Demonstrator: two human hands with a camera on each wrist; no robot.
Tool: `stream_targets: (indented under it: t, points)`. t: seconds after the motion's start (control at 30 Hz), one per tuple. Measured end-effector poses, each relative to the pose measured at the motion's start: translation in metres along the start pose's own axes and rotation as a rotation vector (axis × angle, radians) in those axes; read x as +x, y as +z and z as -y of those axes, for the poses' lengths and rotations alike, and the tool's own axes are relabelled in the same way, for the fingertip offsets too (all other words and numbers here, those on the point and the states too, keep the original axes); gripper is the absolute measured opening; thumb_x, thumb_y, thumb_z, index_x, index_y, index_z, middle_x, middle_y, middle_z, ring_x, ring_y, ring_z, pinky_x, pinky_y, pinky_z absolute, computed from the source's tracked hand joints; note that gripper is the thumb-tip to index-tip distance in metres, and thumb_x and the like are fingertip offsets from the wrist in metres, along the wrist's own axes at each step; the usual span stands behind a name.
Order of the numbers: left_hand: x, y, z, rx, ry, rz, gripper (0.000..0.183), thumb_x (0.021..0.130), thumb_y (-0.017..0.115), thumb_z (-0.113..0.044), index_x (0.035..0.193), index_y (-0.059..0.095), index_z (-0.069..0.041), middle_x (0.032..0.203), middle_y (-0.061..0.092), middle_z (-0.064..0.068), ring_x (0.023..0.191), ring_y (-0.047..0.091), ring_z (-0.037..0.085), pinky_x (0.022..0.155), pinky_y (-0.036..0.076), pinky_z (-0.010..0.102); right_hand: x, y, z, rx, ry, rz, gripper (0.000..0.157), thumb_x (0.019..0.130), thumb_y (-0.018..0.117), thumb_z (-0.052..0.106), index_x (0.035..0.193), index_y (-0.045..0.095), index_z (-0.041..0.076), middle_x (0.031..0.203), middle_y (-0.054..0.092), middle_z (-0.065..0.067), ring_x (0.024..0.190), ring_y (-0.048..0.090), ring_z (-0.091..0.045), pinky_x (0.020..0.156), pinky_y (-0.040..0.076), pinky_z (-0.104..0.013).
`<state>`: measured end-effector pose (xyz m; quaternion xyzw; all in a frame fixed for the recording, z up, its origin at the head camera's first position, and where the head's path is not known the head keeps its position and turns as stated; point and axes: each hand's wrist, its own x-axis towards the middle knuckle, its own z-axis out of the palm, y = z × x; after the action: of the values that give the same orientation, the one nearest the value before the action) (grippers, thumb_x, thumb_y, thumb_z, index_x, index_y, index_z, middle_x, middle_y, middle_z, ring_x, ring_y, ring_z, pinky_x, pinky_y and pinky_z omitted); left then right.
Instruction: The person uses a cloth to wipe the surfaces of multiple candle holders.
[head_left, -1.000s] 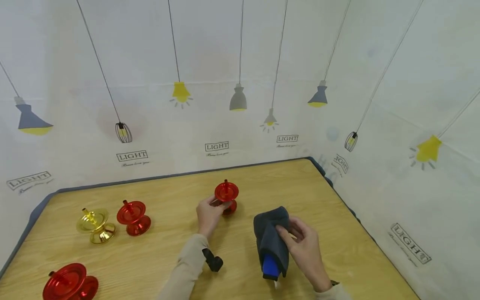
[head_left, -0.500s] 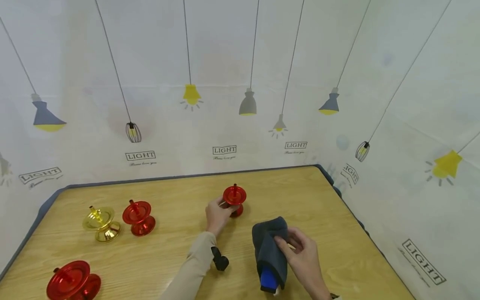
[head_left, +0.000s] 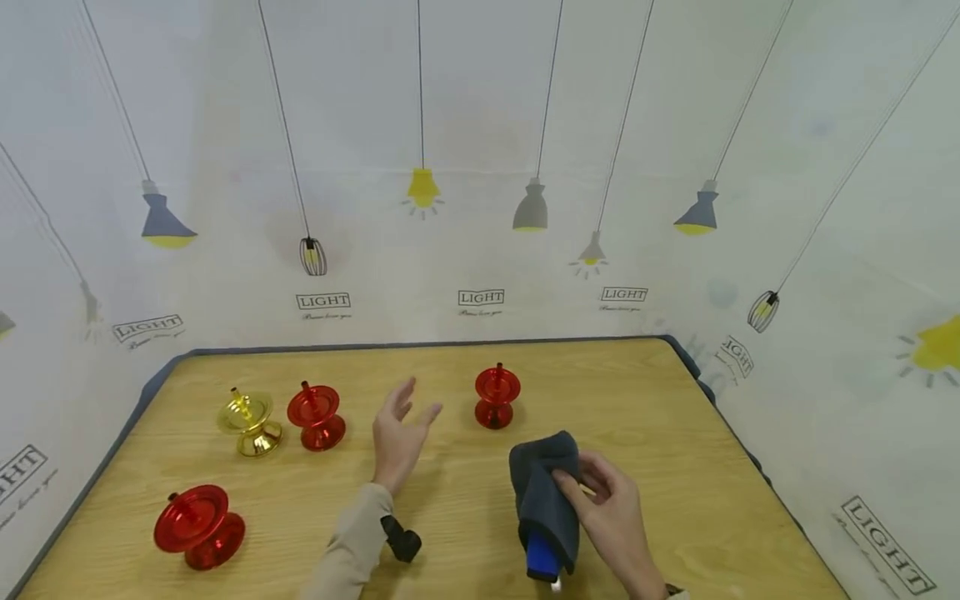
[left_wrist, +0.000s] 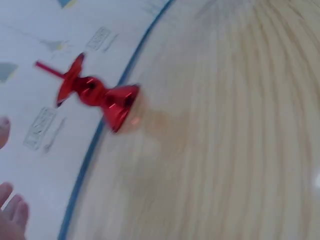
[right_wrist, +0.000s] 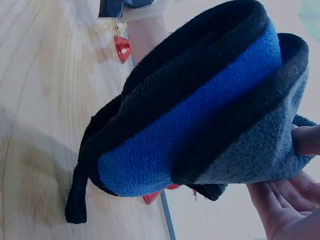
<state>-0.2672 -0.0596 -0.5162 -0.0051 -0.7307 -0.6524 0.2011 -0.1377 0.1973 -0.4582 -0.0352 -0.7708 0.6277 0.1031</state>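
Observation:
My left hand (head_left: pixel 401 437) is in the air over the middle of the table, fingers spread and holding nothing. To its right a red candle holder (head_left: pixel 497 396) stands upright by itself; the left wrist view also shows this red candle holder (left_wrist: pixel 95 92), apart from the fingertips at the left edge. My right hand (head_left: pixel 611 508) pinches a folded cloth (head_left: pixel 546 500), dark grey outside and blue inside with black edging. In the right wrist view the cloth (right_wrist: pixel 200 115) hangs in loose folds, thumb on one side and fingers on the other, a black loop at its lower end.
At the left of the wooden table (head_left: pixel 450 550) stand a gold candle holder (head_left: pixel 255 425), a red candle holder (head_left: pixel 318 417) beside it and another red candle holder (head_left: pixel 202 527) nearer the front. A white curtain (head_left: pixel 480 108) printed with lamps borders the table's back and right edges.
My left hand has let go of the red candle holder and drawn back left, its fingers opening. The right hand keeps hold of the cloth. The head view has turned left.

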Motion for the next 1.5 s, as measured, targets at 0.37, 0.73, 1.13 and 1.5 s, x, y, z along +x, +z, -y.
stream_targets:
  t: [0.37, 0.73, 1.13, 1.5]
  points:
    - [0.002, -0.051, 0.005, -0.021, -0.051, -0.705, 0.100, 0.071, 0.093, -0.008, 0.145, 0.026, 0.001, 0.139, 0.026, 0.021, 0.127, 0.030, 0.029, 0.108, 0.031, 0.044, -0.004, 0.009, 0.003, 0.029, -0.035, 0.050, 0.022, 0.089, 0.076, 0.005, 0.111, 0.071, 0.004, 0.108, 0.073, -0.014, 0.094, 0.074, -0.009, 0.073, 0.061, -0.026]
    - [0.017, -0.076, 0.029, -0.053, -0.199, -0.708, 0.097, 0.075, 0.084, 0.005, 0.147, 0.020, 0.001, 0.147, 0.031, 0.026, 0.141, 0.033, 0.035, 0.120, 0.029, 0.045, -0.011, 0.010, 0.005, 0.079, -0.018, 0.084, 0.023, 0.089, 0.076, 0.003, 0.112, 0.071, 0.004, 0.111, 0.073, -0.014, 0.096, 0.074, -0.011, 0.074, 0.061, -0.028]
    - [0.006, -0.060, 0.010, -0.007, -0.213, -0.261, 0.064, 0.082, 0.080, 0.003, 0.133, 0.041, 0.007, 0.133, 0.060, 0.028, 0.122, 0.060, 0.038, 0.104, 0.051, 0.045, -0.005, 0.015, 0.004, 0.037, -0.027, 0.042, 0.028, 0.091, 0.075, 0.007, 0.119, 0.069, 0.006, 0.112, 0.072, -0.014, 0.096, 0.072, -0.010, 0.076, 0.060, -0.026]
    - [-0.041, -0.032, -0.067, -0.013, 0.175, 0.512, 0.039, 0.084, 0.083, -0.007, 0.118, 0.064, -0.010, 0.112, 0.073, 0.009, 0.103, 0.070, 0.018, 0.096, 0.056, 0.037, 0.001, 0.019, 0.014, 0.104, -0.126, -0.008, 0.035, 0.096, 0.070, 0.010, 0.129, 0.064, 0.001, 0.119, 0.069, -0.018, 0.103, 0.070, -0.008, 0.082, 0.059, -0.023]
